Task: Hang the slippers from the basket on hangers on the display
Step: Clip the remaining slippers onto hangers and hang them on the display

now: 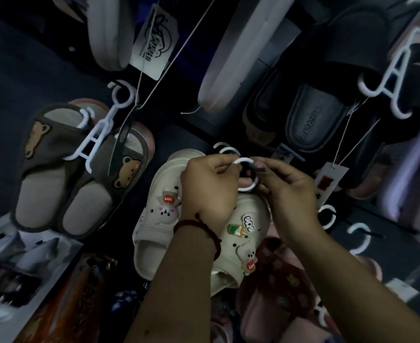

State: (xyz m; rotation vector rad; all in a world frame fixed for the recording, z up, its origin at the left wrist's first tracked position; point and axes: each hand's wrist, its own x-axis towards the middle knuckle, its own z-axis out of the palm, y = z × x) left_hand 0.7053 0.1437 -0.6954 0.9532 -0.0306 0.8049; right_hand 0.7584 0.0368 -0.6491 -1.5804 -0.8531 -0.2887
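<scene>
Cream slippers point(152, 194) half hidden behind left hand point(209, 186), its fingers gripping white hanger hook point(244, 160), right hand point(286, 194) fingers pinching it

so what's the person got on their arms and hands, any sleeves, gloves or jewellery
Both arms are bare as far as the picture shows: no sleeves and no gloves. The left hand has a red cord bracelet wound round its wrist, knotted, with a short loose end sticking up. The right hand shows no ring, watch or band on the parts in view.
</scene>
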